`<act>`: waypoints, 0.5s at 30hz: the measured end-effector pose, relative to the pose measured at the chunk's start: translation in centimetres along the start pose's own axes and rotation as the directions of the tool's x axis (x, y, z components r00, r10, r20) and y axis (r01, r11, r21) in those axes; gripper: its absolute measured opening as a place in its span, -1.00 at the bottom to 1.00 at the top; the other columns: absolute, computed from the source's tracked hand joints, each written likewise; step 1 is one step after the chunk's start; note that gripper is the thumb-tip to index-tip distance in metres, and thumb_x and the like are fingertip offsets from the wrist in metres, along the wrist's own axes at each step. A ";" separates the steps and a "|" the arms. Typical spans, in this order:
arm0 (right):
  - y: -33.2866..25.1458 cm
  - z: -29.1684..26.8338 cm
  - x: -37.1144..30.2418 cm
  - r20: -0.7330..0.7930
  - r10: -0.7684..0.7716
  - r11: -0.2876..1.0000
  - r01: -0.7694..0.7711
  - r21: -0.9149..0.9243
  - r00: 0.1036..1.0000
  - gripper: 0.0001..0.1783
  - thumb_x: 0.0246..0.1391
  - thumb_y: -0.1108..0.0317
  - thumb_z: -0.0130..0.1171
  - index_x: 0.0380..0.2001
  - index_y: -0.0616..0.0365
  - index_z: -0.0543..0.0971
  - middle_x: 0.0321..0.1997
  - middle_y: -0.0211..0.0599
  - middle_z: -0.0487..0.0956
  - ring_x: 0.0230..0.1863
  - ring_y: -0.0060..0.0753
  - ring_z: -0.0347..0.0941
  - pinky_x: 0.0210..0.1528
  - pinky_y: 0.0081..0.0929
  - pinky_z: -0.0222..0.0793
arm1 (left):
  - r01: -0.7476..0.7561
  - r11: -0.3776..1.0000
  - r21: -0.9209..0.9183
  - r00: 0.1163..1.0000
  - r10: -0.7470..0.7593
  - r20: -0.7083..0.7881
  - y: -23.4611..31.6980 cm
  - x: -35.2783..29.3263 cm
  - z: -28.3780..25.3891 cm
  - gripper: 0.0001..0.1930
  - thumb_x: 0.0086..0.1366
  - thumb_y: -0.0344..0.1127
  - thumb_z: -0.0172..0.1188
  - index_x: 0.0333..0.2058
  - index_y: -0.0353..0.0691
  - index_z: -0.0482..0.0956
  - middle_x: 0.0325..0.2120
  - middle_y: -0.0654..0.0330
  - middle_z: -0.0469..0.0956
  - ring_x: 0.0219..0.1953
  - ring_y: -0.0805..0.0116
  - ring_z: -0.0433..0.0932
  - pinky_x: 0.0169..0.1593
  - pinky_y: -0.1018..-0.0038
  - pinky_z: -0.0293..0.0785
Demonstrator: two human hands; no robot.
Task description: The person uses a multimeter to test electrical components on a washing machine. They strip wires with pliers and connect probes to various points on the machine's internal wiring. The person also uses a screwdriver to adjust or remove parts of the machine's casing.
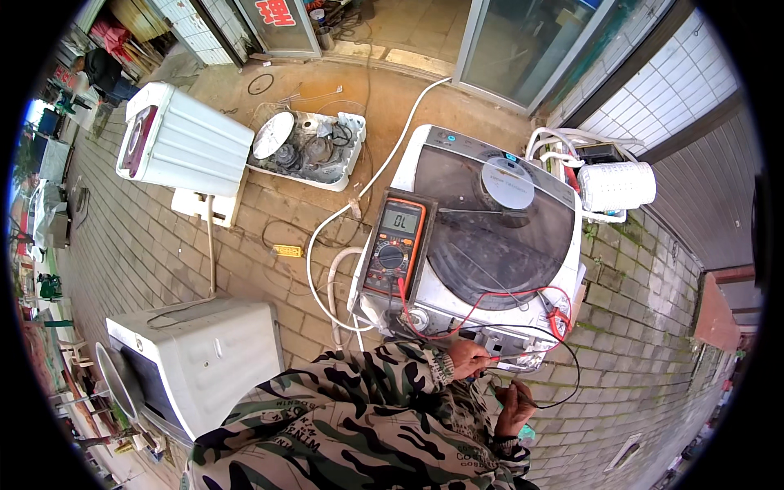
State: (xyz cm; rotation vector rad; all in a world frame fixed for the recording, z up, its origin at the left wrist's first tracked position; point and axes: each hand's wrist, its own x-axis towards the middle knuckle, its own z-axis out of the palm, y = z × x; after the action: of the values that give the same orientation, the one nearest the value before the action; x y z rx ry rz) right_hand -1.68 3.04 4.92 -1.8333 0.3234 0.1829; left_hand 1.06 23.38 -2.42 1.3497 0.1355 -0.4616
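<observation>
Orange-rimmed, dark-faced multimeter [393, 245] — left grip [469, 359] pinching red lead [494, 358], right grip [514, 406] pinching black lead [579, 374]

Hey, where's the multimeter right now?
In the head view, the multimeter is left of centre, on the left side of the washer, beside its dark lid and above-left of the left hand.

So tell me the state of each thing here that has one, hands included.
Multimeter: on, display showing
Washing machine lid: shut
Control panel: lights lit
Sliding glass door: open
Parts tray: loaded with parts
Left hand: closed on red lead
Right hand: fingers curled near black lead, grip unclear
</observation>
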 end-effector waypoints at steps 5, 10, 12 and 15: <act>-2.5 -0.9 -0.2 0.010 0.078 0.978 -0.075 -0.193 0.997 -0.62 0.32 0.22 0.18 -0.14 0.44 0.61 -0.51 -0.26 0.60 -0.48 -0.47 0.51 -0.37 -0.46 0.49 | -0.029 0.999 0.030 0.999 0.028 0.026 -1.6 0.6 -0.4 -0.80 0.44 -0.32 0.18 -0.27 -0.34 0.67 -0.53 0.18 0.67 -0.49 0.46 0.67 -0.42 0.46 0.60; -3.1 -2.5 0.4 -0.084 0.194 0.976 -0.183 0.119 0.977 -0.67 0.28 0.32 0.23 -0.07 0.41 0.64 -0.35 -0.17 0.68 -0.38 -0.41 0.60 -0.26 -0.44 0.57 | 0.061 0.991 -0.116 0.996 -0.054 0.064 -0.1 0.8 -2.0 -0.75 0.47 -0.33 0.14 -0.14 -0.44 0.64 -0.39 0.10 0.68 -0.40 0.41 0.69 -0.35 0.44 0.67; -2.9 -2.8 -0.3 -0.079 0.204 0.974 -0.194 0.116 0.976 -0.63 0.27 0.32 0.24 -0.01 0.44 0.59 -0.29 -0.08 0.69 -0.33 -0.32 0.64 -0.25 -0.37 0.61 | 0.091 0.993 -0.079 0.991 -0.082 0.106 0.7 0.7 -2.2 -0.72 0.49 -0.29 0.14 -0.13 -0.45 0.63 -0.37 0.11 0.68 -0.40 0.41 0.69 -0.35 0.47 0.66; -2.6 -2.1 -1.0 -0.078 0.184 0.982 -0.180 0.058 0.980 -0.66 0.26 0.28 0.29 -0.05 0.36 0.65 -0.23 -0.13 0.71 -0.20 -0.32 0.65 -0.12 -0.36 0.59 | 0.070 0.996 -0.048 0.990 -0.064 0.123 0.4 0.6 -1.9 -0.72 0.49 -0.28 0.13 -0.13 -0.45 0.64 -0.37 0.11 0.68 -0.39 0.40 0.70 -0.35 0.48 0.66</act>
State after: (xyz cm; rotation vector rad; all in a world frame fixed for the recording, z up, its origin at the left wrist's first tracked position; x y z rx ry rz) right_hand -1.93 1.82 8.14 -1.7639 0.5504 0.2230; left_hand 2.09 25.11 -2.67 1.2651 0.0919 -0.5916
